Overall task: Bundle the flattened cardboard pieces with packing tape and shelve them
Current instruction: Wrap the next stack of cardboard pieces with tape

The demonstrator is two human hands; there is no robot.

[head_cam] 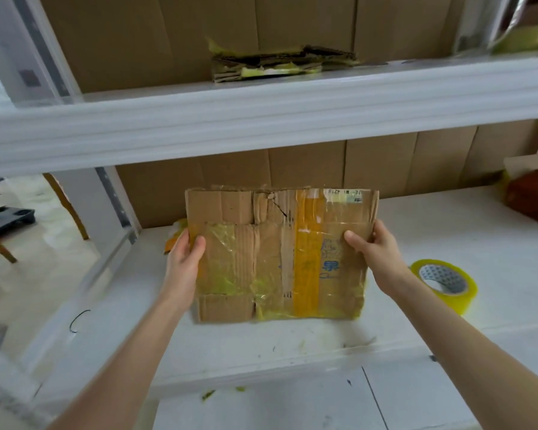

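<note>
Currently held over the lower shelf (432,231) near its front edge, long axis side to side: taped cardboard bundle (280,256), pinched at its left edge by the left hand (185,256), at its right by the right hand (375,249), upper shelf (261,119) straight above.

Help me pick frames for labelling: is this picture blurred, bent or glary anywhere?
Head view: the cardboard between the left hand and right hand is sharp; corners smear, worst at top right; the wide lens bows the shelf edge; tape on the cardboard glints mildly; light is soft, shadows faint.
</note>
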